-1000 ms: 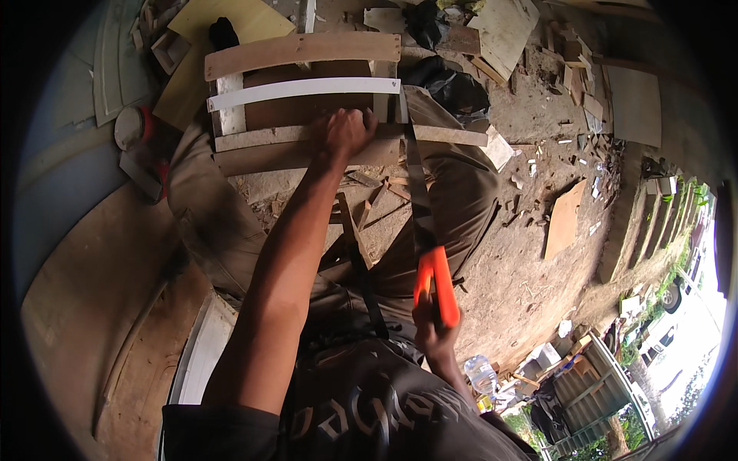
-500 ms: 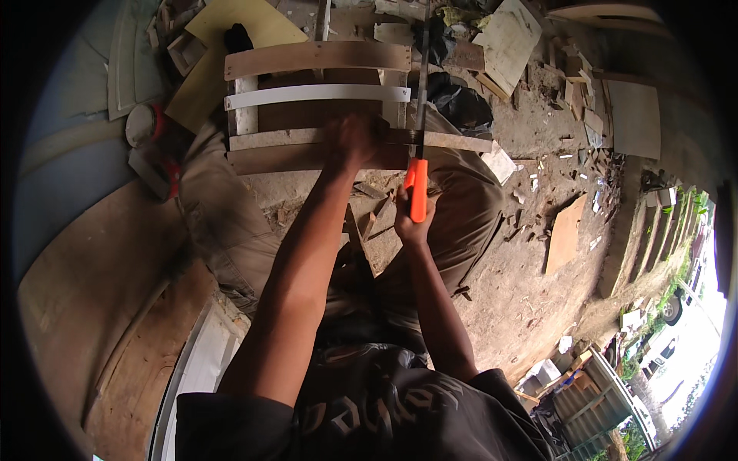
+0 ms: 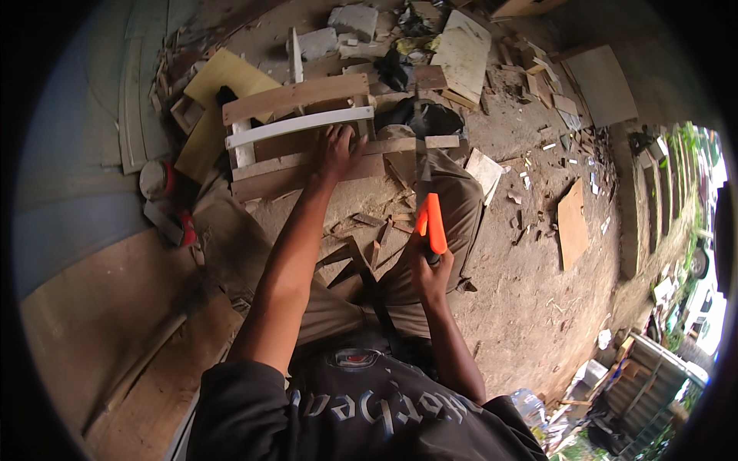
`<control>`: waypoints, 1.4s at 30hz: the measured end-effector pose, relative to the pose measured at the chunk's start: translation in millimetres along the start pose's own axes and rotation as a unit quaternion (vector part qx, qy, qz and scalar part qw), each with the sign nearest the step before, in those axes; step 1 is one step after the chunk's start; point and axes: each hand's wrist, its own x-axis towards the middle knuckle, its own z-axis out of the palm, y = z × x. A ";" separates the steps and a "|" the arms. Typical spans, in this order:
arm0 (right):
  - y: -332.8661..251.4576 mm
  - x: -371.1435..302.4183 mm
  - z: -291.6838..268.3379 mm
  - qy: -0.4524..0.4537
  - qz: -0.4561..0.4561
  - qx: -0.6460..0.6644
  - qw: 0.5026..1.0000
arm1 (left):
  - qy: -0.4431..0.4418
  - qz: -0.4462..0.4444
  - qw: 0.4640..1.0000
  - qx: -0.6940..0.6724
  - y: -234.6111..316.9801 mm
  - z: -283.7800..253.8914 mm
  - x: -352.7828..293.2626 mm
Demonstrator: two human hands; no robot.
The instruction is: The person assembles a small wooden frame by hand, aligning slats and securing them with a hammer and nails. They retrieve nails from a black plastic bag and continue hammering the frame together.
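A small slatted wooden frame point(image 3: 296, 94) lies in front of me across my legs, with a white slat point(image 3: 300, 127) in its middle. My left hand point(image 3: 336, 154) is closed over a pale wooden strip point(image 3: 392, 145) on the frame's near side, fingers curled over its far edge. In my right hand point(image 3: 433, 269) is the orange handle of a handsaw point(image 3: 433, 223), gripped with the blade pointing away from me. The blade crosses the strip to the right of the frame, and the strip's end point(image 3: 443, 142) shows beyond it. Motion blurs the blade.
Offcuts point(image 3: 373, 234) litter the ground between my legs. A red-rimmed round container point(image 3: 157, 179) stands at left beside a yellowish board point(image 3: 231, 77). Black plastic point(image 3: 438, 119), a pale board point(image 3: 465, 54) and scrap wood lie farther off. A brown panel point(image 3: 573, 223) lies at right.
The handsaw's handle has come back toward me with my right hand. My left hand stays on the strip. The view has shifted, and the frame now sits more tilted and farther left.
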 end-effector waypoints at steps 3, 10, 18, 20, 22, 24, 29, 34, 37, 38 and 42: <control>17.3 -1.8 -2.1 -0.040 -0.017 -0.052 0.998 | -0.054 0.030 0.997 0.041 -2.3 -15.7 -15.5; 25.0 -9.5 -3.2 -0.064 -0.090 -0.096 0.989 | -0.052 -0.042 0.998 0.021 7.7 -21.2 -18.9; 34.6 -15.3 -5.1 -0.011 -0.051 -0.026 0.998 | -0.024 -0.076 0.997 -0.004 20.0 -23.7 -23.8; 30.6 -15.5 -6.4 -0.024 -0.048 -0.029 0.998 | -0.033 -0.074 0.997 -0.015 19.5 -23.7 -26.3; 30.4 -15.5 -6.6 -0.029 -0.054 -0.028 0.998 | -0.036 -0.076 0.996 -0.018 17.7 -23.1 -26.5; 35.6 -15.0 -5.7 -0.025 -0.069 -0.023 0.997 | -0.035 -0.073 0.996 -0.026 15.5 -21.6 -25.2; 21.8 -15.0 -3.2 -0.008 -0.052 0.001 0.999 | -0.086 -0.059 0.994 -0.015 -4.4 -17.5 -16.7; -1.3 -14.6 0.4 0.015 -0.037 0.024 0.999 | -0.196 -0.157 0.968 0.000 -13.4 -11.5 4.5; -11.3 -29.3 1.5 0.004 -0.042 0.000 0.999 | -0.212 -0.172 0.960 0.053 -14.2 -5.6 5.7; -10.3 -32.7 0.9 0.003 -0.048 -0.006 0.999 | -0.204 -0.158 0.963 0.077 -11.0 -2.2 5.0; -17.1 -44.9 1.5 -0.025 -0.020 -0.027 0.999 | -0.192 -0.123 0.967 0.112 -18.5 11.2 7.6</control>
